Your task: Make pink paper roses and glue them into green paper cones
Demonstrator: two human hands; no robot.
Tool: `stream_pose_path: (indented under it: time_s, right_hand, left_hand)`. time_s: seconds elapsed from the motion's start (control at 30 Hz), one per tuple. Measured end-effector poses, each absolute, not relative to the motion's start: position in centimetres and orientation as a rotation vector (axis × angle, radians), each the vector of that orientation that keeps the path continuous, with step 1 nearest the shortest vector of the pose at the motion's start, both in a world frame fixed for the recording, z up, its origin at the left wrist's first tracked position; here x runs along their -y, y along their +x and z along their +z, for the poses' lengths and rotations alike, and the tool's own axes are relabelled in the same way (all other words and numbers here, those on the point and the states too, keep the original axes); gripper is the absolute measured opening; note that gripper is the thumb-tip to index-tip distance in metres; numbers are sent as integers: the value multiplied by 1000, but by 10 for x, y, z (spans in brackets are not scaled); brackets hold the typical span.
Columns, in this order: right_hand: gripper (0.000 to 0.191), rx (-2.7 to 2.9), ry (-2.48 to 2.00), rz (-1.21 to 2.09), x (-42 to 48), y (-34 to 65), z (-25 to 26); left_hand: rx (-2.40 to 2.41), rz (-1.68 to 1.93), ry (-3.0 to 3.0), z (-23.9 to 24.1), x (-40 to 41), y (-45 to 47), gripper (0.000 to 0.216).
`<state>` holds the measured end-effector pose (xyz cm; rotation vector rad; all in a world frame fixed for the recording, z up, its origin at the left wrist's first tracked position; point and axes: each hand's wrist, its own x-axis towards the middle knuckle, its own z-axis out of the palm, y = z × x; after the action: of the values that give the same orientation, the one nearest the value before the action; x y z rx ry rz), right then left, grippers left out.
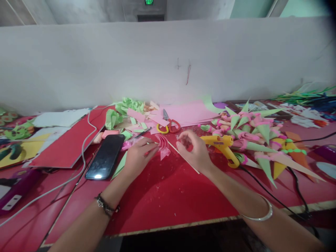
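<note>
My left hand (140,155) is closed, its fingertips at a pink curled paper piece (164,146) with layered strips, which it appears to hold. My right hand (194,150) is curled with thumb and forefinger close together; what lies between them is too small to make out. A thin pale stick (187,161) lies slantwise on the red table, partly under the right hand. Just right of that hand is a yellow glue gun (223,147). Scissors (168,125) with yellow and red handles lie beyond both hands.
A black phone (105,157) lies left of my left hand. Pink sheets (189,112) and green crumpled paper (128,106) are at the back. Pink and green paper cones (252,136) are piled at right. A white cable (85,140) crosses the left side; a low white partition (105,66) stands behind.
</note>
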<state>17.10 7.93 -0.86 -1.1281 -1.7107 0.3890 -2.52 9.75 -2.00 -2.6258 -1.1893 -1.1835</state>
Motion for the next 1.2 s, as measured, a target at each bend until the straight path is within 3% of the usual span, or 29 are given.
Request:
stream_pose_path:
  time_s: [0.13, 0.3, 0.43, 0.7, 0.9, 1.2]
  right_hand:
    - [16, 1825, -1129, 449, -77, 168, -9]
    - [3, 1895, -1168, 399, -80, 168, -14]
    - [4, 1897, -1194, 395, -84, 169, -16]
    - [6, 1790, -1282, 415, -90, 174, -19]
    - [5, 1799, -1324, 462, -94, 173, -23]
    - [7, 1800, -1328, 542, -91, 171, -19]
  left_hand:
    - [1131, -1118, -2628, -19, -95, -22, 18]
    - [1084, -1087, -2645, -20, -92, -19, 19]
    - [1109, -1085, -2708, -20, -91, -18, 17]
    - [1737, -999, -2751, -21, -98, -18, 27]
    - [1895, -899, -2775, -29, -99, -11, 29]
    - [1818, -1033, -2883, -33, -103, -3, 13]
